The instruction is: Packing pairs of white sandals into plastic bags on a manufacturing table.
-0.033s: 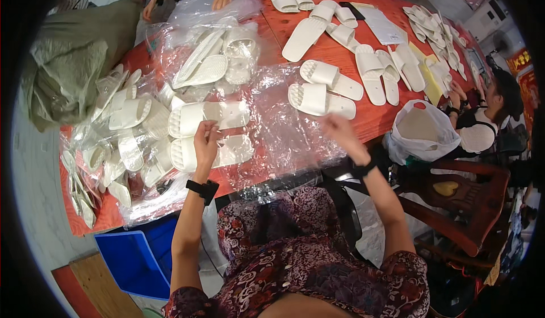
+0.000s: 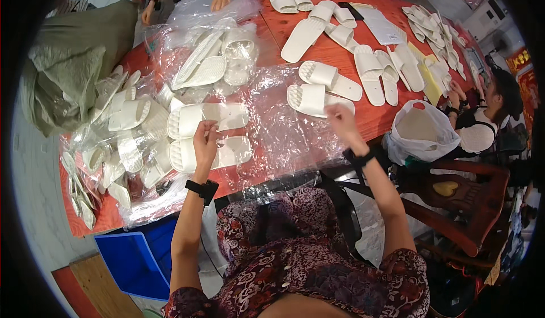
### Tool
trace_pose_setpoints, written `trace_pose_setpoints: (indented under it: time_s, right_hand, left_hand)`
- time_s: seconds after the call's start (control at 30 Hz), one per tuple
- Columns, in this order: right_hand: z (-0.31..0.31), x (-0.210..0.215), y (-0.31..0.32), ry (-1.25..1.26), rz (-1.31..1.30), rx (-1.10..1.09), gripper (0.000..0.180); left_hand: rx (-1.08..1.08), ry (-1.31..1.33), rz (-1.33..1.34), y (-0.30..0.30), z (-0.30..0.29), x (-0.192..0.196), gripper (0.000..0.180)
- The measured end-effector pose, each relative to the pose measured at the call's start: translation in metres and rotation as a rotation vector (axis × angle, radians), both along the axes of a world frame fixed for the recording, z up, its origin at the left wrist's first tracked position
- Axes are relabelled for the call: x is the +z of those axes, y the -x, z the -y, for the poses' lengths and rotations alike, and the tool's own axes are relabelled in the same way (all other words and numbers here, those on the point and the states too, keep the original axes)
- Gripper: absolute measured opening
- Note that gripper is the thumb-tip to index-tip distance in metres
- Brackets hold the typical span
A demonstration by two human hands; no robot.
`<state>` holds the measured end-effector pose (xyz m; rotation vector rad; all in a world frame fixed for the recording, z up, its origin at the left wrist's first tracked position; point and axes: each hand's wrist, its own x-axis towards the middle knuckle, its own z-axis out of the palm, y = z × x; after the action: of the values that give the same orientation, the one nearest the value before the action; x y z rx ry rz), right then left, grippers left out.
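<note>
**Loose film (image 2: 278,130) is the likeliest snag**

Head view: The left hand (image 2: 205,139) is loosely curled over the left pair of slippers (image 2: 184,120), thumb and fingertips close together; whether they pinch any film I cannot tell. The right hand (image 2: 345,126), fingers partly bent, is over the heel end of the near slipper (image 2: 306,97) of another pair, toward the near edge of the worktop (image 2: 273,42); whether it touches cannot be told. The far slipper (image 2: 318,72) lies just beside that one, toward the far edge.

What could go wrong, as I judge it: a grip on the heel end alone could swing the near slipper toward the near edge, or leave its mate behind. The film reaches past the near edge, so a forearm brushing it might drag it, and the left pair with it, askew. Wrinkled film could also cling to fingers or fold under a sole.

Against the earlier frame, the right hand is farther from the near edge, less blurred, its fingers overlapping the sole more. The left hand and both pairs look practically unmoved.
</note>
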<state>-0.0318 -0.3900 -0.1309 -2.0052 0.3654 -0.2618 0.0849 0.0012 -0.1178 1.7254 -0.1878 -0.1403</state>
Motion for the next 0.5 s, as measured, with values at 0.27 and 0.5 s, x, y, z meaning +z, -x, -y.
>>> trace_pose_setpoints:
  time_s: [0.27,0.5]
  right_hand:
    - [0.052,-0.046,-0.081,0.388,-0.145,-0.085,0.037]
    - [0.054,-0.049,-0.089,0.455,-0.017,-0.088,0.021]
  left_hand:
    - [-0.002,0.063,-0.115,-0.008,0.008,0.008,0.025]
    - [-0.186,0.084,-0.373,0.001,0.017,0.010,0.036]
